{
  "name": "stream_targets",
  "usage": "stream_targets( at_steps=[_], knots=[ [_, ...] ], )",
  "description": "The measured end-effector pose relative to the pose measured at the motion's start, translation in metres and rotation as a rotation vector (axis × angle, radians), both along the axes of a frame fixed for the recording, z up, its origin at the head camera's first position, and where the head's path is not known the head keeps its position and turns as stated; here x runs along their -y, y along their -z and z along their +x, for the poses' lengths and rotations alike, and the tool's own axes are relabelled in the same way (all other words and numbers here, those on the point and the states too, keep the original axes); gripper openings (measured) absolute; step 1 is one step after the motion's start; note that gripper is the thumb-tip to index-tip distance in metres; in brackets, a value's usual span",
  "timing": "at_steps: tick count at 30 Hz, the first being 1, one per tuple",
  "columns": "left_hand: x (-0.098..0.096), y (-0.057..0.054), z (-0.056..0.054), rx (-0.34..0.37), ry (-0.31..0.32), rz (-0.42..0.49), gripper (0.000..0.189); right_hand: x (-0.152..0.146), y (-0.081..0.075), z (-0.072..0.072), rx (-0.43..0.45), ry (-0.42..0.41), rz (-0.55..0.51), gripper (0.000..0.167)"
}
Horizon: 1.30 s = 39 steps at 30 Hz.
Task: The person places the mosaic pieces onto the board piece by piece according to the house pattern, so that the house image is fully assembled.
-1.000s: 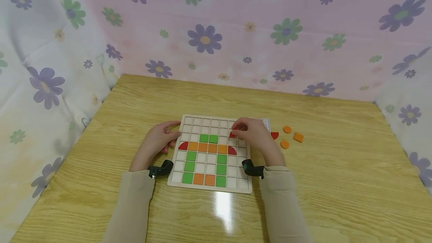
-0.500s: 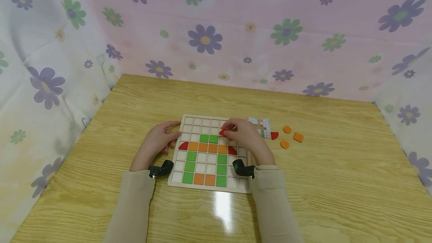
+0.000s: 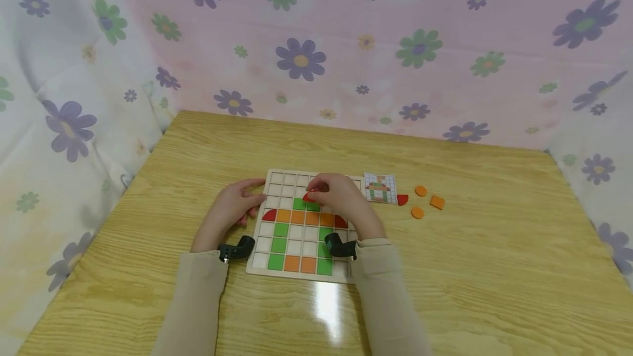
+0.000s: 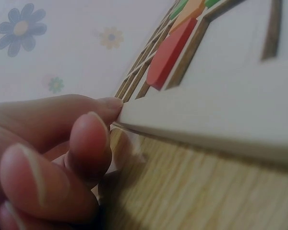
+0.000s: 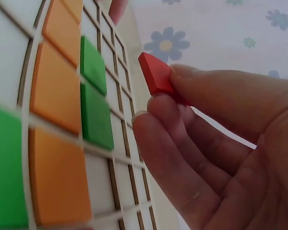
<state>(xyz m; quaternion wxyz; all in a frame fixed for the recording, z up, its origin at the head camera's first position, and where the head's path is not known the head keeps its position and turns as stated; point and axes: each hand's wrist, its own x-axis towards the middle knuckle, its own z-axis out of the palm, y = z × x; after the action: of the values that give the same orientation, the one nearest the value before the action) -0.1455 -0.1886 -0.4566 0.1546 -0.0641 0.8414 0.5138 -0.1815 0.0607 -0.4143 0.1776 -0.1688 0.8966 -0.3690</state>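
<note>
Between thumb and fingertips my right hand [image 3: 341,199] pinches a red quarter-circle tile [image 5: 156,74], held above the grid board [image 3: 296,276] close to two green square tiles [image 5: 97,117]. Below those greens, a row of orange square tiles [image 3: 298,217] ends in a red quarter-circle tile [image 4: 170,52] on the left and another at the right. More green and orange squares fill cells lower down. My left hand [image 3: 229,205] rests at the board's left edge, one fingertip touching the rim in the left wrist view, the other fingers loosely bent beside it.
A printed pattern card [image 3: 380,188] lies just right of the board. Beyond it on the wooden table [image 3: 494,262] are a loose red quarter-circle tile [image 3: 403,200], two orange round tiles [image 3: 421,191] and an orange square tile [image 3: 437,202]. A flowered cloth [image 3: 336,15] hangs behind.
My right hand has moved left across the board with the red quarter-circle tile, from the right-hand columns to over the green pair, uncovering the card. My left hand stays at the edge.
</note>
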Motion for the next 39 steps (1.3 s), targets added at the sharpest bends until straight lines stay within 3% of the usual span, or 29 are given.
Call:
stream_targets(
  at_steps=[9, 19, 29, 39],
  knots=[
    [-0.005, 0.001, 0.0, 0.02, -0.019, 0.011, 0.043, 0.014, 0.002, 0.001, -0.007, 0.009, -0.03, 0.008],
    [-0.004, 0.002, 0.0, 0.015, -0.016, 0.003, 0.043, 0.029, 0.01, 0.005, -0.096, -0.042, 0.018, 0.01],
    [-0.001, 0.003, 0.0, -0.003, -0.005, -0.006, 0.043, 0.037, 0.014, 0.007, -0.099, -0.072, 0.035, 0.01],
    [0.001, 0.003, -0.002, -0.024, 0.01, 0.003, 0.044, 0.045, 0.014, 0.009, -0.112, -0.051, 0.122, 0.007]
  ],
)
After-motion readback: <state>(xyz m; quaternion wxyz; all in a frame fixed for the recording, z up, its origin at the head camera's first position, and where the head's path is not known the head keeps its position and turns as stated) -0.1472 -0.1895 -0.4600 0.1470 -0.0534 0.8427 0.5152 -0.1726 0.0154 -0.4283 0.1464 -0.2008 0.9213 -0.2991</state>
